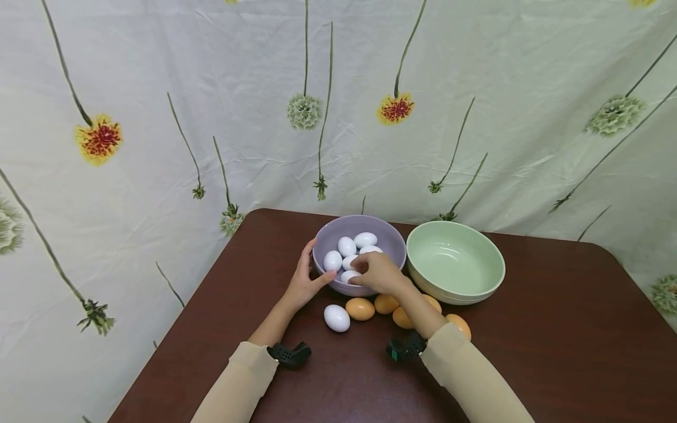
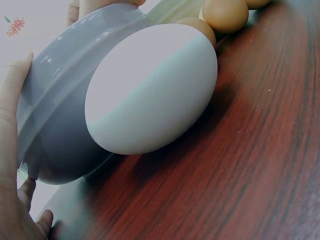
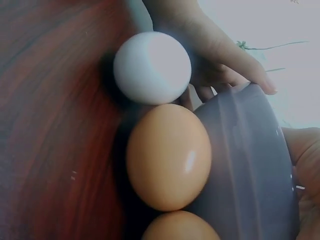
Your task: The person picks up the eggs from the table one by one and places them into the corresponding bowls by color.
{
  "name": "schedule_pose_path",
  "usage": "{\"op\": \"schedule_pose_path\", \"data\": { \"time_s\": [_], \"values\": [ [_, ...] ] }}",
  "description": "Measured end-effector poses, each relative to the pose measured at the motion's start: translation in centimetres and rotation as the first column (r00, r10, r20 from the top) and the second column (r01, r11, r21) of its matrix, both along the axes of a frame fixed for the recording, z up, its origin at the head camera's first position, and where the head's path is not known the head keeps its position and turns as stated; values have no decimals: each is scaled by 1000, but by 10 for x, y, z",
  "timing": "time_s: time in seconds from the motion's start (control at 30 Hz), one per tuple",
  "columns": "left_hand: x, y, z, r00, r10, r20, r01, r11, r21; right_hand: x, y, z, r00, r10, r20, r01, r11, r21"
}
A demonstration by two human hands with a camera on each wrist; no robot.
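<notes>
A purple bowl (image 1: 394, 249) holds several white eggs (image 1: 365, 239). My left hand (image 1: 303, 286) grips the bowl's left side, thumb at the near rim and fingers along the outer wall. Over the bowl's near side my right hand (image 1: 382, 273) reaches in, its fingertips pinching a white egg (image 1: 349, 277) that is partly hidden. On the table in front of the bowl lies one more white egg (image 1: 337, 318), seen large in the left wrist view. Beside it a brown egg (image 3: 169, 157) touches it in the right wrist view.
A green bowl (image 1: 456, 258) stands right of the purple one, with nothing in it. Several more brown eggs (image 1: 459, 326) lie along the front of both bowls, some under my right forearm. The dark wooden table (image 1: 555, 317) ends at a flowered cloth (image 1: 359, 153) behind.
</notes>
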State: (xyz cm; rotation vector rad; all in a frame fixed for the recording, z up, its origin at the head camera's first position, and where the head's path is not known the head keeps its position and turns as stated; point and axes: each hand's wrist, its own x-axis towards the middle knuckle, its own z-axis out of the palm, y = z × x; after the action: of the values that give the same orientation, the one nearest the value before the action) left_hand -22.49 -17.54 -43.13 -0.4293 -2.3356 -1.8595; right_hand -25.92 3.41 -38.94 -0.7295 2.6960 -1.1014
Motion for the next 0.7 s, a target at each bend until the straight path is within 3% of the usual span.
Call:
{"op": "schedule_pose_path", "data": {
  "time_s": [0.2, 0.47, 0.7],
  "values": [
    [1, 0, 1, 1000, 8, 0, -8, 1000, -1, 6, 3, -3, 1000, -21, 4, 22, 983, -184],
    [2, 1, 2, 1000, 13, 1, -12, 1000, -11, 11, 9, -6, 999, -36, -6, 31, 918, -394],
    [3, 1, 4, 1000, 14, 15, -13, 1000, -13, 16, 15, -3, 998, -14, 62, 44, 855, -517]
  ]
}}
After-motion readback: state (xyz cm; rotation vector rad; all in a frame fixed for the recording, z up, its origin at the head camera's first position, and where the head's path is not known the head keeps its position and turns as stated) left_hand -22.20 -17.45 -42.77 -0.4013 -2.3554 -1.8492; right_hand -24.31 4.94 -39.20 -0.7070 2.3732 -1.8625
